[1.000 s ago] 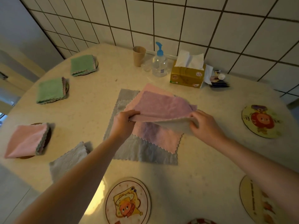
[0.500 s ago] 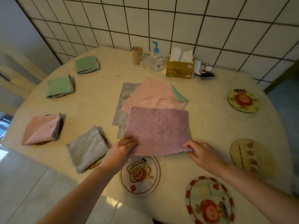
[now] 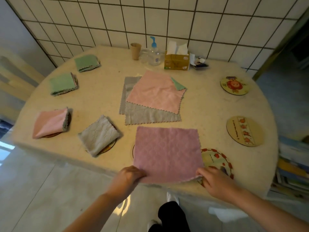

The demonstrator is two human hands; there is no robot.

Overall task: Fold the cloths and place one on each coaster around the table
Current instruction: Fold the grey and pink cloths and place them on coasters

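- Both hands pinch the near corners of the purple cloth (image 3: 168, 154): the left hand (image 3: 128, 175) has its fingers curled round the near-left corner, the right hand (image 3: 213, 180) nips the near-right one. The cloth lies spread flat at the near edge of the table (image 3: 103, 101), covering most of one coaster (image 3: 133, 150) and overlapping the rim of the red-bordered coaster (image 3: 217, 162).
- Far left: two green folded cloths (image 3: 62, 83) and (image 3: 86, 62) sit on their coasters. They look plush, with pinked zigzag edges.
- Nearer, the pink folded cloth (image 3: 50, 123) and grey folded cloth (image 3: 99, 134) rest on theirs. The grey one lies askew, its coaster peeping out beneath it.
- Risk, as I judge it: the purple cloth's near edge sits at the table's rim, so a loose pinch could let it slide off onto the floor.
- Risk: soft pile fabric folds unevenly, and corners brought over off-square would leave a lopsided packet.
- Centre: an unfolded pink cloth (image 3: 156, 92) lies over grey cloths (image 3: 150, 115), with a green corner (image 3: 178, 84) showing. Lifting one may drag its neighbours.
- Right: two bare coasters, (image 3: 234, 85) and (image 3: 244, 130), flat printed discs, lie well apart from the pile.
- Risk: folding on top of the coasters could nudge them.
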